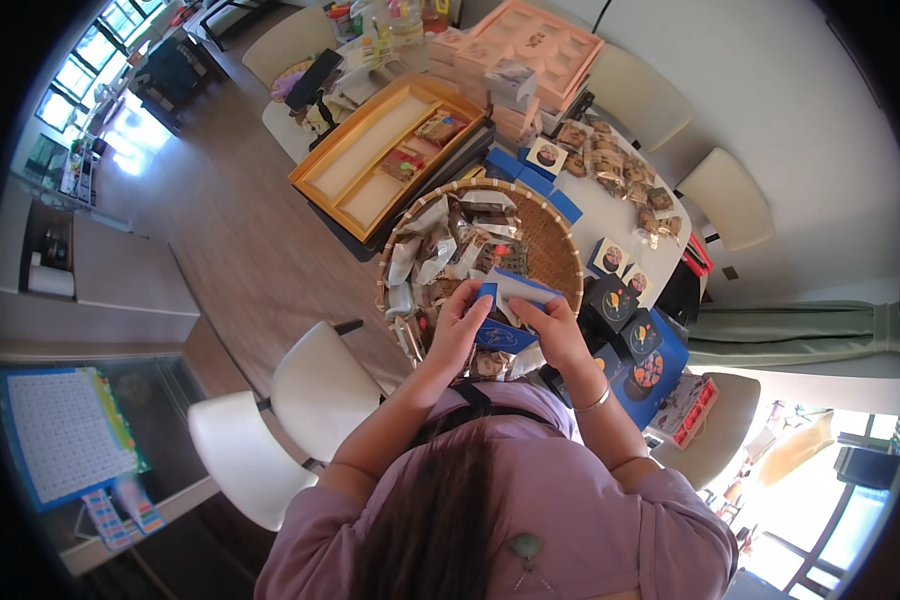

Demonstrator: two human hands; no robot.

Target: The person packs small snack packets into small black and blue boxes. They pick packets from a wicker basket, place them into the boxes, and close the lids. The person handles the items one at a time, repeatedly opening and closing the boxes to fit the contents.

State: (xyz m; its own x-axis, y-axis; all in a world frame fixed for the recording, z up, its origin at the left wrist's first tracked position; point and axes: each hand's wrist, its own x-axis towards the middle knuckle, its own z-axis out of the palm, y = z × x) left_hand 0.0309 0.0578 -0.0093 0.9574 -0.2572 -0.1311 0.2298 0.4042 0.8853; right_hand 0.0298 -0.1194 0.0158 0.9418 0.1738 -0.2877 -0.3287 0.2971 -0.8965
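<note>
Between my two hands is a small blue cardboard box (501,337) with its lid flap raised and a line drawing on its front. My left hand (459,319) grips its left side, thumb along the edge. The fingers of my right hand (551,322) are at the right side, with the thumb at the opening; a pale wrapper shows inside, its contents mostly hidden. Under the box stands a round woven bamboo basket (555,217), holding many clear-wrapped snack packets (439,255) on its left and middle.
A gold divided tray (360,135) holding two packets lies beyond the basket. Pink gift boxes (532,45) are stacked at the back. Wrapped biscuits (607,161) lie on the white table (589,206). Black boxes (615,300) stand at the right; white chairs (322,382) are at the left.
</note>
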